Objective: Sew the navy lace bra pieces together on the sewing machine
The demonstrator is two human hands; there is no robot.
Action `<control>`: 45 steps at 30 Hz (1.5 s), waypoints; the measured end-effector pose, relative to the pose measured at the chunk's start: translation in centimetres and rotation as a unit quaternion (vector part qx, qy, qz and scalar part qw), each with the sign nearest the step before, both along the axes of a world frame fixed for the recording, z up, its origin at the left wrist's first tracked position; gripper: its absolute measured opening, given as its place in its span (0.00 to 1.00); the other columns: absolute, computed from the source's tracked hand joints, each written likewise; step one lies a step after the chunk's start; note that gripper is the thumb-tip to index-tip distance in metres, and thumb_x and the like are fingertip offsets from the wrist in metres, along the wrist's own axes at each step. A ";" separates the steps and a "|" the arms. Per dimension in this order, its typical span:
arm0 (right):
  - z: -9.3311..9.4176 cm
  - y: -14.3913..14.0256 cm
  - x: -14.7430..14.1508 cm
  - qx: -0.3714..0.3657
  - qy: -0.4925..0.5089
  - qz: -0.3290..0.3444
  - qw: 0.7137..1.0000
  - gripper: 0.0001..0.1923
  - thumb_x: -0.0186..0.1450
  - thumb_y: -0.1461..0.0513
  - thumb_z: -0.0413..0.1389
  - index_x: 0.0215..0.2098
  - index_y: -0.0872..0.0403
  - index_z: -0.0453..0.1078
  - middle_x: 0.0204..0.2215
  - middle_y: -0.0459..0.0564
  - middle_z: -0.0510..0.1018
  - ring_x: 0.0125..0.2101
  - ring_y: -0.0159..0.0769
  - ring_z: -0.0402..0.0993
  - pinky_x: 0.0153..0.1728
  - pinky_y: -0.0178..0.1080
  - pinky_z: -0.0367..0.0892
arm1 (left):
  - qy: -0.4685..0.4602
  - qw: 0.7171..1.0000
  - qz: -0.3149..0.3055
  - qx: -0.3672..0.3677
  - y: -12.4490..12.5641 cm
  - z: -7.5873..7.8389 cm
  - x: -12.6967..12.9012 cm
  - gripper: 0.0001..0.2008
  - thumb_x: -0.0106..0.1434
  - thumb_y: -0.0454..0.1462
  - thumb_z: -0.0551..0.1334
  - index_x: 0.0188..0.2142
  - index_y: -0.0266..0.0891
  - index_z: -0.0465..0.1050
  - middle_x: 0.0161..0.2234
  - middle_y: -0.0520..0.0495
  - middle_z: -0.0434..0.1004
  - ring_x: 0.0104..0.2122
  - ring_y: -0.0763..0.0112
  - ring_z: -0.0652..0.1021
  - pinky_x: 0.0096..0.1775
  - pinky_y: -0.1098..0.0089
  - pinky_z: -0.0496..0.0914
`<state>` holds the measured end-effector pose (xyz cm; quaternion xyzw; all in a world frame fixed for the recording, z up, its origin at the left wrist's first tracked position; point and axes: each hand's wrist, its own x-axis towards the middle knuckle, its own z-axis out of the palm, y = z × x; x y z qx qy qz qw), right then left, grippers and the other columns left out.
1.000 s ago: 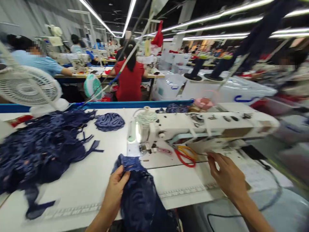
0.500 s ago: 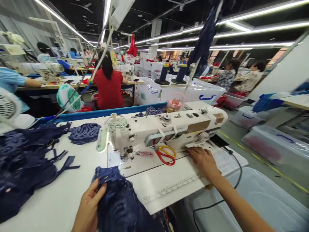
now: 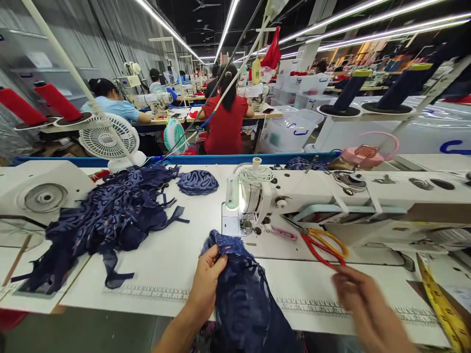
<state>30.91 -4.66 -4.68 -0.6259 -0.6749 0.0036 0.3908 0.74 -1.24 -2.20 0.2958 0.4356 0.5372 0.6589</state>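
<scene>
The dark blue lace fabric (image 3: 243, 289) lies on the white bench (image 3: 165, 264) just in front of the sewing machine (image 3: 331, 201), its lower part cut off by the frame edge. The left hand (image 3: 206, 284) pinches its top edge, fingers pressed together on the patterned, gauzy cloth. The right hand (image 3: 364, 304) is blurred, near the red-and-yellow scissors (image 3: 324, 242); its grip cannot be told. Left of the machine sprawls a tangled heap of similar lace pieces (image 3: 106, 220).
</scene>
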 end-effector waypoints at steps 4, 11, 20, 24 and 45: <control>1.4 0.5 -11.8 0.027 -0.073 0.175 0.982 0.18 0.73 0.62 0.43 0.58 0.52 0.63 0.34 0.50 0.78 0.29 0.32 0.77 0.29 0.32 0.71 | -0.032 0.999 -0.009 -0.019 -0.2 0.2 0.3 0.16 0.57 0.41 0.69 0.43 0.37 0.78 0.41 0.44 0.80 0.44 0.62 0.77 0.48 0.68 0.69; 0.2 1.5 -14.5 0.055 -0.170 0.198 0.964 0.21 0.73 0.66 0.43 0.61 0.58 0.62 0.30 0.50 0.74 0.21 0.29 0.70 0.22 0.30 0.66 | -0.066 0.996 0.047 -0.048 -0.1 0.1 0.5 0.17 0.56 0.44 0.70 0.39 0.34 0.77 0.38 0.42 0.80 0.40 0.62 0.78 0.46 0.66 0.70; 0.4 1.0 -13.9 0.054 -0.113 0.203 0.971 0.23 0.71 0.67 0.44 0.64 0.57 0.59 0.35 0.54 0.79 0.32 0.36 0.77 0.30 0.33 0.74 | -0.035 0.998 0.039 -0.041 0.0 -0.3 0.9 0.15 0.58 0.45 0.68 0.37 0.35 0.75 0.34 0.46 0.79 0.36 0.67 0.77 0.42 0.69 0.70; 0.0 1.0 -13.9 0.055 -0.122 0.202 0.970 0.24 0.71 0.67 0.44 0.66 0.56 0.55 0.37 0.55 0.80 0.33 0.37 0.78 0.31 0.34 0.74 | -0.020 0.998 0.044 -0.041 -0.1 -0.1 0.9 0.15 0.58 0.45 0.69 0.37 0.35 0.75 0.35 0.46 0.79 0.38 0.66 0.77 0.43 0.69 0.70; 0.1 1.0 -14.3 0.032 -0.084 0.213 0.973 0.22 0.71 0.67 0.45 0.63 0.58 0.60 0.30 0.51 0.75 0.23 0.31 0.72 0.25 0.31 0.71 | 0.032 0.998 0.044 -0.028 -0.2 -0.9 1.0 0.14 0.60 0.46 0.67 0.35 0.36 0.75 0.28 0.51 0.72 0.27 0.74 0.71 0.33 0.74 0.66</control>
